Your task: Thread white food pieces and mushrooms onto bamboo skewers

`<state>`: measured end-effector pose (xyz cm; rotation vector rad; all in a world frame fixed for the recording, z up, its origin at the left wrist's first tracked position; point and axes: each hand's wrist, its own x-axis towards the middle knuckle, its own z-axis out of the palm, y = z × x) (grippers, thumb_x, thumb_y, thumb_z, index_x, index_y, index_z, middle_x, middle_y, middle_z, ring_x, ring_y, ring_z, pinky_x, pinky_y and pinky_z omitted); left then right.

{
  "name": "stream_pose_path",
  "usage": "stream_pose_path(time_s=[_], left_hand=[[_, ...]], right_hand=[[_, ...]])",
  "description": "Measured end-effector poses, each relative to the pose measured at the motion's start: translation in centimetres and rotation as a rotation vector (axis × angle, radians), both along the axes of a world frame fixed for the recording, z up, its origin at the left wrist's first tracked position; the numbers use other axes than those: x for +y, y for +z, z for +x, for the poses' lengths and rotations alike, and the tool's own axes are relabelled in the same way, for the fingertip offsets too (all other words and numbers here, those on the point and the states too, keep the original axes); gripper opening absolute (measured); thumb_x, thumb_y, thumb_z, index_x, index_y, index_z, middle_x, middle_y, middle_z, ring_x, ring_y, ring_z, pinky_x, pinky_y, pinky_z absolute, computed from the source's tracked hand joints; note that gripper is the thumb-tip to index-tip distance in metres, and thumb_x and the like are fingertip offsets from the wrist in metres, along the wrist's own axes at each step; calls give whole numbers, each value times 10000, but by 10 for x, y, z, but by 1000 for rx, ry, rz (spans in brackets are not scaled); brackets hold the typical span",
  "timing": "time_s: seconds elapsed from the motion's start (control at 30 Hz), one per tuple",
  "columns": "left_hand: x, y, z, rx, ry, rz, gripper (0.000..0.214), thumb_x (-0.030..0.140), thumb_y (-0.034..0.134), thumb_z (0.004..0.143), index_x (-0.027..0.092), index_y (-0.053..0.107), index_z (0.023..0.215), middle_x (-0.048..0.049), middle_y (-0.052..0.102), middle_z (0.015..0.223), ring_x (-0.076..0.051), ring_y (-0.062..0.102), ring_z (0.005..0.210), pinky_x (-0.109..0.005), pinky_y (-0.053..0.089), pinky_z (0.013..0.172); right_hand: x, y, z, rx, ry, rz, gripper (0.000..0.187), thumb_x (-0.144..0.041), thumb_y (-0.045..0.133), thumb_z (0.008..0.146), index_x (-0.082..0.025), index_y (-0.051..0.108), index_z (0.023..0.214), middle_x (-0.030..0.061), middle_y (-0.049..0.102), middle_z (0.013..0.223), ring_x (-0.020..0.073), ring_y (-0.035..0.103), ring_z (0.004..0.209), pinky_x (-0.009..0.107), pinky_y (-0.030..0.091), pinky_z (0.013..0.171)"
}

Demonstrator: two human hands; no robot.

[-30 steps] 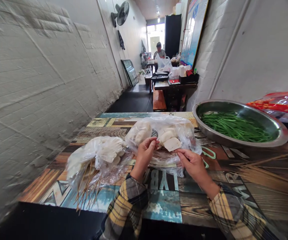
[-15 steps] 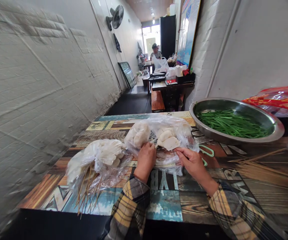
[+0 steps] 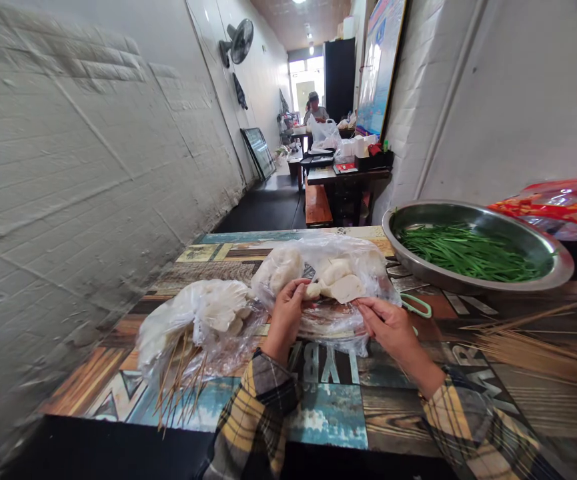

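Note:
A pale, thin flat slice (image 3: 347,289) lies over other white pieces at the mouth of a clear plastic bag (image 3: 313,245). My right hand (image 3: 387,327) pinches its lower right corner between thumb and fingertips. At the narrow left end, my left hand (image 3: 288,313) is closed, thumb and forefinger on a pale end piece that seems to belong to the same slice. The exact kind of food is unclear. Left of my hands, a second clear bag (image 3: 195,310) holds similar slices, with several thin wooden skewers (image 3: 183,380) sticking out toward me.
A steel basin (image 3: 478,288) of cut green stalks (image 3: 468,250) stands at the right. Nearer lie loose skewers (image 3: 538,347) and green-handled scissors (image 3: 418,305). A red package (image 3: 558,203) is behind. Farther off, a person (image 3: 315,110) sits beyond another table (image 3: 348,175).
My left hand has turned, bringing its thumb and forefinger up to the slice's left end. My right hand stays at the right corner. The camera view has shifted slightly.

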<state>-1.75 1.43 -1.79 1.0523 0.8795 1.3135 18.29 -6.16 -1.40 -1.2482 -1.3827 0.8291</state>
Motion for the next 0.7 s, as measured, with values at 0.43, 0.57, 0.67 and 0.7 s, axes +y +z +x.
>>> stream_pose_path(time_s=[0.43,0.57,0.67,0.7], left_hand=[[-2,10,-5,-339,26,-123,409,336,848,630,150,691,958,-46,741,879,-161,686,762,-302,536,758],[-3,11,-6,-395,19,-121,380,335,839,654,148,682,946,-52,744,888,-169,708,770,-288,543,749],[-4,12,-6,-420,16,-122,386,325,843,653,143,690,956,-54,747,890,-163,710,768,-273,542,746],[-4,12,-6,-425,17,-121,388,324,845,650,143,692,956,-54,747,892,-164,710,768,-275,542,747]], right_hand=[[-7,2,0,-230,278,-75,352,-407,498,926,-144,722,996,-54,496,464,101,453,418,214,355,462],[-8,3,-1,-254,280,-79,334,-384,490,927,-147,723,961,-46,521,500,99,471,420,213,367,467],[-8,2,-1,-260,275,-71,338,-389,489,926,-144,720,952,-45,526,503,101,478,421,216,377,473],[-9,2,-2,-262,272,-72,341,-394,491,924,-142,720,952,-46,526,498,102,477,418,217,380,473]])
